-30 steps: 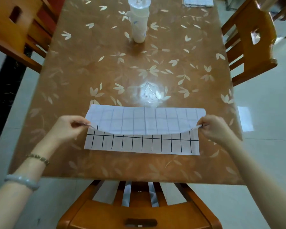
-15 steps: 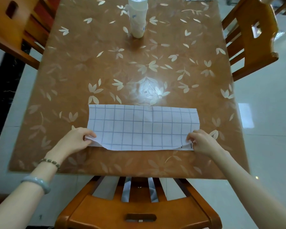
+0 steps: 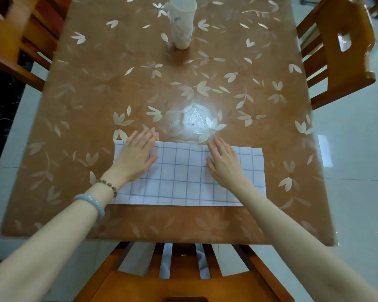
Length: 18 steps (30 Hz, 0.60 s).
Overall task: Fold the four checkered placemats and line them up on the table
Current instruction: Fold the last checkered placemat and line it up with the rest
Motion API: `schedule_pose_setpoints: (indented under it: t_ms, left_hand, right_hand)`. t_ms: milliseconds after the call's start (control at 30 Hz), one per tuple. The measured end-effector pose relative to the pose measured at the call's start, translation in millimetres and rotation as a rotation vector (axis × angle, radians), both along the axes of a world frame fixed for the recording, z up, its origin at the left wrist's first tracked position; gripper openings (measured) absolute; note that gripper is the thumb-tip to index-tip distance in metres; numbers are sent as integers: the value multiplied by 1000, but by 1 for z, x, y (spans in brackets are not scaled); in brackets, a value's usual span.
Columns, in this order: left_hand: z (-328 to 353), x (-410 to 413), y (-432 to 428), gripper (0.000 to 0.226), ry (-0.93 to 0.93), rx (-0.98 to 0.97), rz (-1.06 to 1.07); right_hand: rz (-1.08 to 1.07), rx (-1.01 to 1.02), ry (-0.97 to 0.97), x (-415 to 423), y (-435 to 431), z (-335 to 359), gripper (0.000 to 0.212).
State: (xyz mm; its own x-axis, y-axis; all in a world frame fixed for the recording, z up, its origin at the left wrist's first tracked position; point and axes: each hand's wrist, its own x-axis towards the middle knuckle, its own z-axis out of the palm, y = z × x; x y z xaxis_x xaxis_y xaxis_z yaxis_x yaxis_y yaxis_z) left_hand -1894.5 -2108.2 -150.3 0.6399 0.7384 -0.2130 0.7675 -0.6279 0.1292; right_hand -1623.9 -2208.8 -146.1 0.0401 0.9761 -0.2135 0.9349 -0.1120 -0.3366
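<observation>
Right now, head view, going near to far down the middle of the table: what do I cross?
chair → table near edge → checkered placemat, with left hand and right hand flat on it → white bottle

Both hands, L (image 3: 138,155) & R (image 3: 224,163), flat on placemat (image 3: 183,182) (folded).
</observation>
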Motion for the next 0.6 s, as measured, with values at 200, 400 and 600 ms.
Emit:
schedule_pose_setpoints:
  t_ms: [200, 400, 600]
  left_hand:
    - [-29, 22, -24, 79, 105, 12, -96]
    - [-51, 15, -28, 85, 59, -64, 93]
    - [-51, 17, -31, 83, 26, -34, 134]
  right_hand:
    - [77, -49, -96, -29, -8, -30, 72]
    - [8, -84, -132, -9, -11, -46, 91]
    - [38, -18, -173, 0, -9, -51, 83]
